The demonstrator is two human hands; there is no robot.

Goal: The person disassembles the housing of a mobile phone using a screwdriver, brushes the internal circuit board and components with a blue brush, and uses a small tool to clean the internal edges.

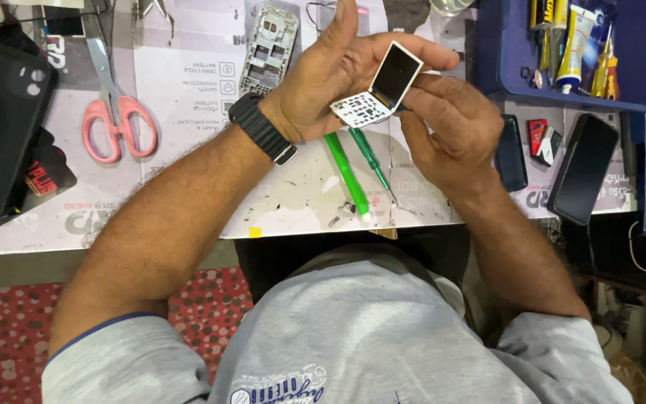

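Over the table (188, 202), both hands hold a small opened phone part (377, 88). The left hand (330, 71) cradles it from behind, grip closed; the right hand (450, 127) pinches its lower right edge. Its screen half tilts up toward the right.

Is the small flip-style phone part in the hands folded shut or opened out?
Opened out. The phone part shows its dark screen half angled up from the white keypad half, held between the left hand and right hand.

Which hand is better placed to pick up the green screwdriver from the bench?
Probably the right hand: the green screwdriver lies just below it, and it only pinches the phone part, which the left hand cradles.
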